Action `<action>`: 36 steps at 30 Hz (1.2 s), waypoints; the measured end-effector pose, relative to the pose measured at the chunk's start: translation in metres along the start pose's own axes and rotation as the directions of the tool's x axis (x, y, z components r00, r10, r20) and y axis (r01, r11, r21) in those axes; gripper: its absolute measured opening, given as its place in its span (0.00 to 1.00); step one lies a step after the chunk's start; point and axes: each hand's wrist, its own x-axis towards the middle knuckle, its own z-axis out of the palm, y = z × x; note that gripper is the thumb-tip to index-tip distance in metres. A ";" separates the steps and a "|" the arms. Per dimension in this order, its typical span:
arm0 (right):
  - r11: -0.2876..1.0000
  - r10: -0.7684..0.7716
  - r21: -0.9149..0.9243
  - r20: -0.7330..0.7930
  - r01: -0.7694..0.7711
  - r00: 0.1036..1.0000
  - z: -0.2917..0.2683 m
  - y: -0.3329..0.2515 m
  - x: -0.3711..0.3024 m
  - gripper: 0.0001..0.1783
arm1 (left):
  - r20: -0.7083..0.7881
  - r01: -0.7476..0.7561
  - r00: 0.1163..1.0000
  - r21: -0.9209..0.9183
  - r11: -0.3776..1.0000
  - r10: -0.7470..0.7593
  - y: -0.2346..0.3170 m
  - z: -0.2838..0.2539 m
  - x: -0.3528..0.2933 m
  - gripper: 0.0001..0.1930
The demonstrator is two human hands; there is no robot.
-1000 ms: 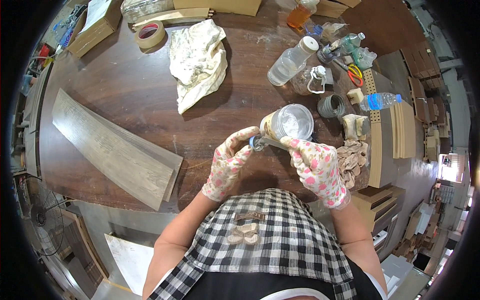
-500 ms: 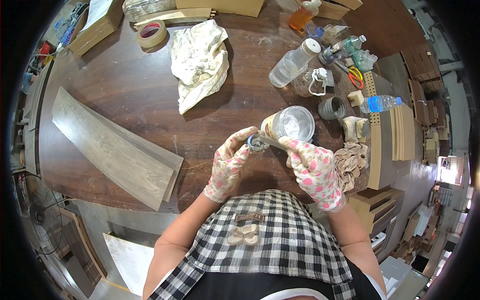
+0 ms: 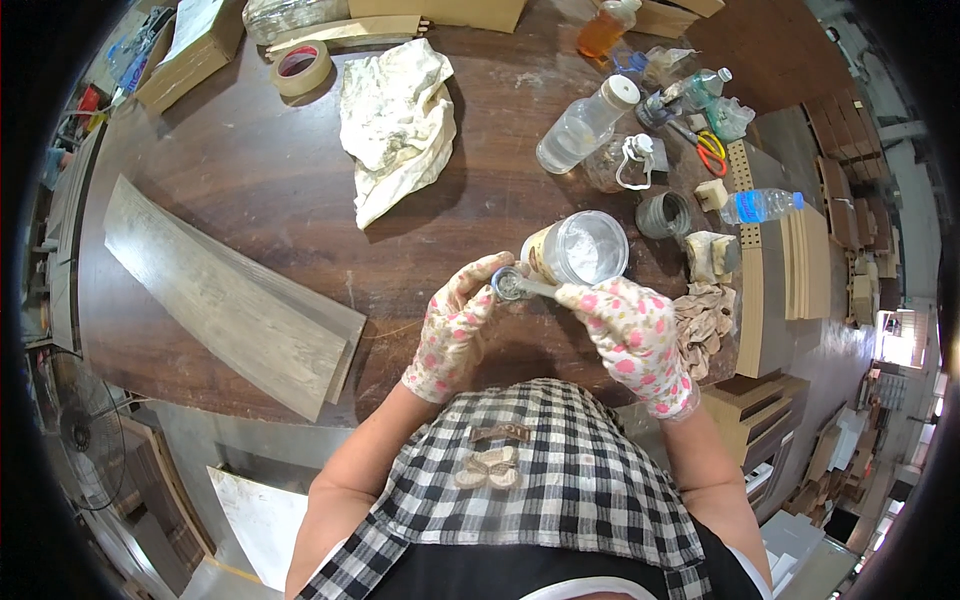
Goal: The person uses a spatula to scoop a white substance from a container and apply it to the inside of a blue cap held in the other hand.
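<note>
My left hand (image 3: 452, 325), in a flowered glove, pinches a small round cap (image 3: 507, 284) with a blue rim and grey stuff inside. My right hand (image 3: 628, 338), gloved alike, grips a thin flat stirring stick (image 3: 539, 288); its tip sits in the cap. Just beyond both hands, a clear plastic tub (image 3: 592, 247) stands on the table with white powder in it. To the right of my right hand lies a crumpled brownish cloth (image 3: 705, 322).
Two grey wood-grain planks (image 3: 220, 295) lie at the left of the brown table (image 3: 250, 165). A stained white cloth (image 3: 397, 135) and tape roll (image 3: 301, 69) lie farther back. At the right are a clear bottle (image 3: 585, 125), a dark jar (image 3: 662, 215), scissors (image 3: 711, 155) and a water bottle (image 3: 762, 207).
My right hand has shifted slightly toward the cap and down, with the stick still in it. The cap has tilted a little, so more of its inside shows.
</note>
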 end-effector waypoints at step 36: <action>0.666 0.577 0.402 0.255 -0.628 0.775 -0.001 -0.024 0.001 0.13 | -0.004 -0.094 0.995 0.333 0.938 0.101 -0.003 -0.002 0.000 0.20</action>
